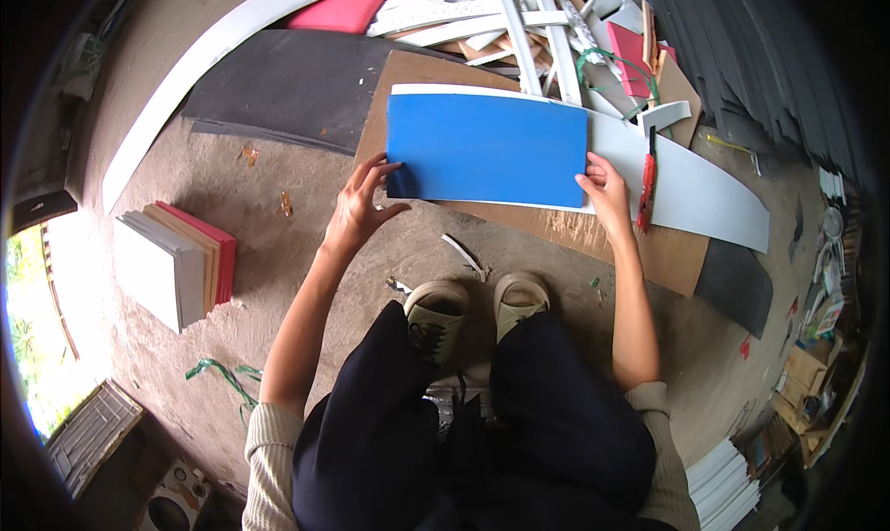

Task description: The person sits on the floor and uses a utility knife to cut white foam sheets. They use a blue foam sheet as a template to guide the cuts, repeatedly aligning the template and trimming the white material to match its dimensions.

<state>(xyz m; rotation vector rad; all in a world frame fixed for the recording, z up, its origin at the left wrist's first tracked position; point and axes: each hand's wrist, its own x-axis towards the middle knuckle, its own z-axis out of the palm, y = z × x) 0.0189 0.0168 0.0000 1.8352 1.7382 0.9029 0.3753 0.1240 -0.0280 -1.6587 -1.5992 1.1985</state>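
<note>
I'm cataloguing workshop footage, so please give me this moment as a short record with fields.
Left hand: left hand, fingertips at the left edge of the blue board, thumb spread away
Right hand: right hand, at the board's right edge
Beneath: brown board
Tool: red cutter, right of the right hand, on a white board
Beyond: heap of scraps
Left side: stack of boards, white, tan and red

One head-worn fisheye looks down at the floor, its dark rim seemingly blurred.
</note>
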